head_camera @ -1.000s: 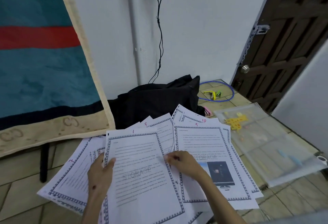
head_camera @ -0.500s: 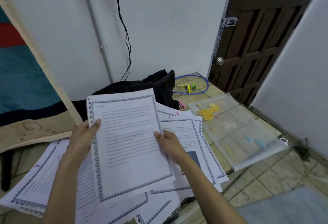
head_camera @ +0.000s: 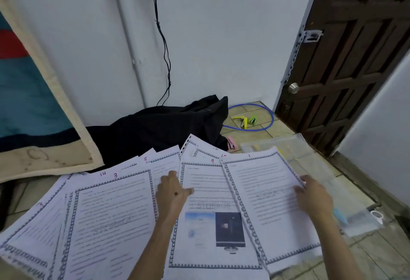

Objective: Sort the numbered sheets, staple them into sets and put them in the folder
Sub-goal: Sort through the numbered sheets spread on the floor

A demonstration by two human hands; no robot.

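Now white bordered sheet numbered 1 sits at 3 o'clock, right hand pinching its edge; left hand flat, fingers straight, on the spread. Sorting started.

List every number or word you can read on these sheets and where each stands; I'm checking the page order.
"1": top of the sheet the right hand holds.
"9": top of picture sheet.
"3": top of sheet left of the left hand.
"14", "5", "7": sheets behind.
Watermarks and body text: too blurred.
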